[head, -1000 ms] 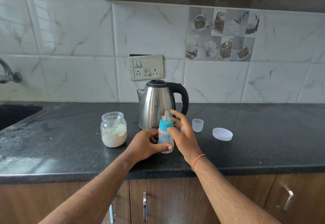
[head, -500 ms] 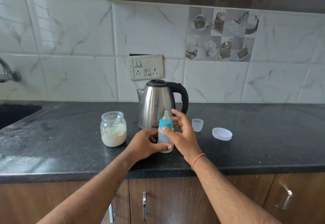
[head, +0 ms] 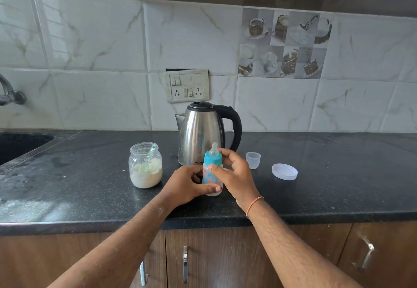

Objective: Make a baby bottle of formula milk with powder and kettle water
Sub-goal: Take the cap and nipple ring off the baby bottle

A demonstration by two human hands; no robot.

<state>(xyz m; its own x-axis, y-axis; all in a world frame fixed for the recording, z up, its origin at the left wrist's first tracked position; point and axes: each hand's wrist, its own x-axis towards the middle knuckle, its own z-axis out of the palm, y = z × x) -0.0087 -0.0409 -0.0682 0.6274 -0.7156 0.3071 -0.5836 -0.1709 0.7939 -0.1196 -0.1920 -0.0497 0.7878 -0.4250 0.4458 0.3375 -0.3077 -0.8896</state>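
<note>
My left hand (head: 188, 183) grips the bottle (head: 212, 174) low on its body, thumb across the front. My right hand (head: 234, 174) has its fingers (head: 225, 152) curled round the teal collar (head: 212, 158). Bottle stands upright on the surface (head: 338, 188), just in front of the kettle (head: 203, 132). Powder jar (head: 145, 165) stands to its left, open; small cup (head: 253, 160) and lid (head: 284, 171) lie to its right.

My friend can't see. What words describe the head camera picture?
Two hands hold a baby bottle upright on a dark counter: left hand grips its body, right hand its blue collar. Behind stands a steel kettle, beside it an open powder jar.
</note>
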